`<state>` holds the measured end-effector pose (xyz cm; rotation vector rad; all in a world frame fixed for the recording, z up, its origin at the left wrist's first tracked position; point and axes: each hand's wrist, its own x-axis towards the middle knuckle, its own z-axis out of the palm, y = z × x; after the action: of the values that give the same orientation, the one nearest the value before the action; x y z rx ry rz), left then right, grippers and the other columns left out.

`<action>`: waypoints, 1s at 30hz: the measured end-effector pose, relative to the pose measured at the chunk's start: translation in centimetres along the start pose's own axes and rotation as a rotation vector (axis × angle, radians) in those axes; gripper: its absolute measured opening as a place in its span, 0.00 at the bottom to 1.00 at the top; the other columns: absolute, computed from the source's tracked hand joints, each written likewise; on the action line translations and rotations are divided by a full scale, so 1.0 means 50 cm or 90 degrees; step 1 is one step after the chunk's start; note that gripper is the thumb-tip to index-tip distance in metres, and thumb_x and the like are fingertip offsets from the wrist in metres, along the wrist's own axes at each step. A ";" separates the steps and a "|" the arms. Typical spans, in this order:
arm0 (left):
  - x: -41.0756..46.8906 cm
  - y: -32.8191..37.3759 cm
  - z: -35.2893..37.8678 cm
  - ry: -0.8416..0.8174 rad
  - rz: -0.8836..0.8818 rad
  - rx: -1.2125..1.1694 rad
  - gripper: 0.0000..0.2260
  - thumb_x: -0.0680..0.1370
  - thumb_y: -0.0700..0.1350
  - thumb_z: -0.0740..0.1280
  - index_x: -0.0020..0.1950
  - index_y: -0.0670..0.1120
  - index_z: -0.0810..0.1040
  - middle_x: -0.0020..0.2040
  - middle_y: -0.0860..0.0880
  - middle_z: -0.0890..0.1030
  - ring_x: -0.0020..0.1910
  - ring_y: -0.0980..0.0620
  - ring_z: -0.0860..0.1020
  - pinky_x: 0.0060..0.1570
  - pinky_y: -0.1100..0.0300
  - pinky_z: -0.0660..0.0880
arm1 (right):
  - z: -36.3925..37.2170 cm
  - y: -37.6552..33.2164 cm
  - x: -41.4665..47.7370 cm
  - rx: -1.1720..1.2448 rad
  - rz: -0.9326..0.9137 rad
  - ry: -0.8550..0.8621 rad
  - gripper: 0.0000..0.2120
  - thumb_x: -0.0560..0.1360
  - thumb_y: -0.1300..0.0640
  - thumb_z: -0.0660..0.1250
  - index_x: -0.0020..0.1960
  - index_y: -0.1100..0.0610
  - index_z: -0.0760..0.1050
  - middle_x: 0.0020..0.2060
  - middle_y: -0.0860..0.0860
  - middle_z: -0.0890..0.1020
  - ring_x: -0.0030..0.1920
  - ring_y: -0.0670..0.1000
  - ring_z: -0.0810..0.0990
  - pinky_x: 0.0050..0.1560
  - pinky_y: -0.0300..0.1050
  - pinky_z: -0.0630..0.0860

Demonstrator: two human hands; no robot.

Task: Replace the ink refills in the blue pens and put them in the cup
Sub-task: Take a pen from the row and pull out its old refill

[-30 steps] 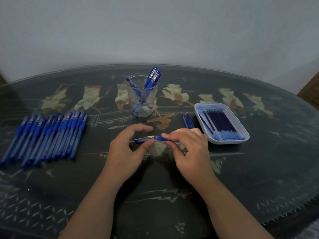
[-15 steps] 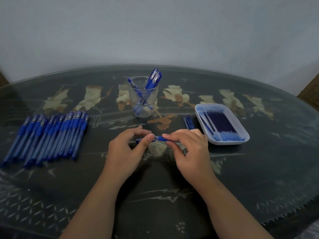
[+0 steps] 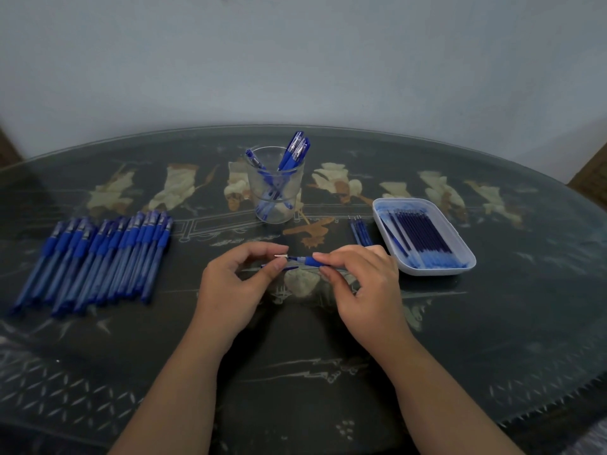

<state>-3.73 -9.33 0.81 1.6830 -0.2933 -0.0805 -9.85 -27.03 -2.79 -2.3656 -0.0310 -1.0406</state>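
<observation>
The left hand (image 3: pixel 230 284) and right hand (image 3: pixel 364 280) pinch a slim, silver-tipped blue pen (image 3: pixel 302 259).

Pens (image 3: pixel 95 261) left, cup (image 3: pixel 295 205) behind, likely refills (image 3: pixel 417 234) right

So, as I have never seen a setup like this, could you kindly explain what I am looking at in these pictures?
There is no machine here. A person wears a camera on the head, so every picture looks forward and down at their own two hands. The dark patterned table carries a row of blue pens on the left, a clear cup with pens standing in it, a white tray holding ink refills on the right, and some loose refills beside it. The right hand grips one blue pen by its coloured grip. The left hand pinches at its pointed end, apparently working on the refill.
</observation>
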 end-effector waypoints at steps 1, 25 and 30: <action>0.000 0.002 0.000 -0.001 -0.012 -0.027 0.08 0.73 0.40 0.74 0.44 0.54 0.85 0.45 0.56 0.85 0.48 0.57 0.82 0.55 0.55 0.78 | 0.000 0.000 0.000 0.001 0.001 -0.001 0.08 0.76 0.56 0.70 0.54 0.47 0.82 0.45 0.41 0.81 0.47 0.49 0.78 0.48 0.56 0.72; 0.016 -0.005 -0.065 0.002 0.107 0.440 0.16 0.72 0.47 0.75 0.50 0.60 0.70 0.40 0.63 0.79 0.50 0.61 0.76 0.62 0.46 0.70 | -0.004 -0.001 0.002 0.001 0.009 -0.001 0.09 0.76 0.55 0.70 0.55 0.47 0.82 0.46 0.40 0.81 0.47 0.49 0.78 0.48 0.57 0.73; 0.021 -0.019 -0.063 0.002 0.099 0.400 0.15 0.71 0.49 0.76 0.49 0.60 0.72 0.40 0.62 0.80 0.51 0.61 0.76 0.61 0.45 0.71 | -0.011 -0.019 0.003 -0.040 0.010 -0.002 0.09 0.76 0.55 0.69 0.55 0.48 0.82 0.46 0.41 0.82 0.48 0.47 0.78 0.51 0.55 0.72</action>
<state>-1.87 -6.46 0.45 2.2735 -0.4802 0.1468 -10.35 -26.54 -1.94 -2.4205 0.0198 -1.0453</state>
